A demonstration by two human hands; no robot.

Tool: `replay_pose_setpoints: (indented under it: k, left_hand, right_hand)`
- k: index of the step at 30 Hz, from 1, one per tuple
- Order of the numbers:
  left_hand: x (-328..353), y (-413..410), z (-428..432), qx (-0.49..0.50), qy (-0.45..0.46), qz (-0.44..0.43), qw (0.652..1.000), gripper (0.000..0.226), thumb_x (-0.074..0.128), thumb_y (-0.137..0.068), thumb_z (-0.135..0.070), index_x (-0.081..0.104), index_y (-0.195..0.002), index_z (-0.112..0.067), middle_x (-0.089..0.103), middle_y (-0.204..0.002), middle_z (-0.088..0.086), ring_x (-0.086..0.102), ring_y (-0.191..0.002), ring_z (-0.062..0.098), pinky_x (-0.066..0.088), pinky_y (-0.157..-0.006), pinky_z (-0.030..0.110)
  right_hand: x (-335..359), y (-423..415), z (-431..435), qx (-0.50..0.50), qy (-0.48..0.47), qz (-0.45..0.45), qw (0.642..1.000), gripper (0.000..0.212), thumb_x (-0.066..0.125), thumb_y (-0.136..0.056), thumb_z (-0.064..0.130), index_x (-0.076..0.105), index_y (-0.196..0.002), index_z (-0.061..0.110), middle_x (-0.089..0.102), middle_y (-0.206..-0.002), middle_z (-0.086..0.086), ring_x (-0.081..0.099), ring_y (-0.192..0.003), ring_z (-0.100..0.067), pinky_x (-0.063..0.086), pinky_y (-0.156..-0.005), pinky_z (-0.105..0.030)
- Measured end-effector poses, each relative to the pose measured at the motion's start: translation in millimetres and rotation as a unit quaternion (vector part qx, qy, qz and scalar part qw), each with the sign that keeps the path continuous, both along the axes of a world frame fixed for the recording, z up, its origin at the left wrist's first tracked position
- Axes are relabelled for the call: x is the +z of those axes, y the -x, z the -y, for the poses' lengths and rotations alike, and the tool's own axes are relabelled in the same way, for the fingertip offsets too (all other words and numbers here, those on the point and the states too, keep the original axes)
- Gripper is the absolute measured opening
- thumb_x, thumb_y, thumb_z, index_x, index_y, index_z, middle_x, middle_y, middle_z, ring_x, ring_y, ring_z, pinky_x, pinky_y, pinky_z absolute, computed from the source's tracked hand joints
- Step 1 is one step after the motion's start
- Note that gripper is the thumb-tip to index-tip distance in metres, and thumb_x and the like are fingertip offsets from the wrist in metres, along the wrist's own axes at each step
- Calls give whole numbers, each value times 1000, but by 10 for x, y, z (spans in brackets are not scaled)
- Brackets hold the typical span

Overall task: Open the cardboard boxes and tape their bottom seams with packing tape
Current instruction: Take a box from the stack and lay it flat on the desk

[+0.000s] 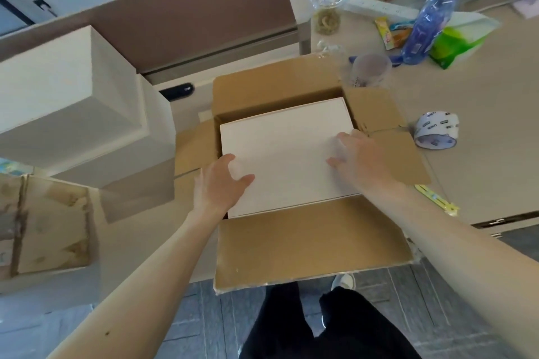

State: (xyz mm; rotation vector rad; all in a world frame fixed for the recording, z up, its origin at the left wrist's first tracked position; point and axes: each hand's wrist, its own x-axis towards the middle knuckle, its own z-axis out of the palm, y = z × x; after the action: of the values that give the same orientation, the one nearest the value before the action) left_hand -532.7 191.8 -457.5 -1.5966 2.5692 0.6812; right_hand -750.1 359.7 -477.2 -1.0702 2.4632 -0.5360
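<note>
As the cardboard box (309, 245) sits flaps-open on the surface (481, 96), a person's left hand (221, 181) and right hand (358, 157) lay loosely spread fingers on the white box (285, 137) inside, while the packing tape (437, 131) lies just beside, seams seemingly not yet taped.

Brown carton (309, 245), white inner box (285, 154)

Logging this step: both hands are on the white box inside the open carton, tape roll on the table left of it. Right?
Wrong side: the head view shows the tape roll on the table right of the carton. Left hand and right hand do rest on the white box.
</note>
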Motion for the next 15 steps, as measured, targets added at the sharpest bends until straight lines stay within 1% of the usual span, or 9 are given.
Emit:
replay_pose_setpoints:
  k: [2,4,5,6,8,10,11,13,15]
  left_hand:
    - [33,-60,27,17,23,-26,999,53,70,-88,-44,59,-134,-20,65,-130,-1,60,-118,21,49,-92,36]
    - [82,-115,85,51,49,-42,997,39,69,-88,-40,66,-122,-21,70,-116,-4,63,-108,20,45,-82,30]
    - [90,-158,137,75,52,-49,995,35,68,-87,-39,68,-117,-22,69,-113,-5,62,-108,21,42,-81,30]
    - [89,-207,196,96,47,-54,993,35,66,-87,-40,66,-117,-23,67,-116,-5,59,-111,22,41,-84,31]
    - [58,-327,325,115,10,-36,993,51,62,-89,-48,55,-132,-22,56,-133,1,50,-125,25,40,-97,38]
    - [24,-432,429,139,-43,-28,989,71,57,-90,-58,38,-147,-20,47,-146,5,42,-136,29,37,-106,44]
    - [5,-457,472,161,-67,-43,984,74,55,-91,-59,32,-149,-19,46,-147,6,42,-136,30,37,-105,44]
    - [-28,-462,501,197,-119,-77,970,73,53,-95,-57,27,-152,-19,46,-149,5,44,-135,31,37,-105,40]
    - [-62,-447,491,216,-144,-85,962,76,52,-95,-57,23,-155,-21,42,-153,5,43,-137,30,36,-109,40]
  right_hand:
    - [-14,1,-42,6,23,-13,1000,34,65,-90,20,61,-119,4,59,-125,-15,55,-114,-37,45,-93,-44]
    - [-29,19,-112,2,51,-35,998,25,62,-89,16,66,-112,4,63,-120,-15,58,-110,-38,46,-89,-42]
    - [-18,24,-153,-7,73,-45,996,23,61,-90,14,68,-109,4,65,-116,-15,60,-105,-38,47,-85,-41]
    - [-13,37,-194,-18,96,-54,994,21,60,-90,13,70,-108,5,66,-112,-14,61,-100,-37,48,-81,-40]
    - [8,82,-272,-34,127,-72,989,19,59,-93,17,72,-104,10,66,-107,-9,63,-92,-33,48,-73,-36]
    - [25,187,-332,-52,139,-79,986,20,58,-93,25,70,-107,15,63,-108,-6,60,-96,-31,50,-77,-38]
    - [24,258,-356,-66,129,-77,986,25,59,-93,28,68,-112,16,60,-112,-8,58,-101,-33,49,-82,-40]
    - [-4,425,-410,-103,61,-62,991,40,56,-95,35,57,-129,14,54,-124,-17,50,-114,-39,44,-91,-47]
    - [-90,594,-473,-131,-8,-26,991,53,52,-95,44,45,-139,16,50,-131,-21,45,-121,-43,43,-95,-50]
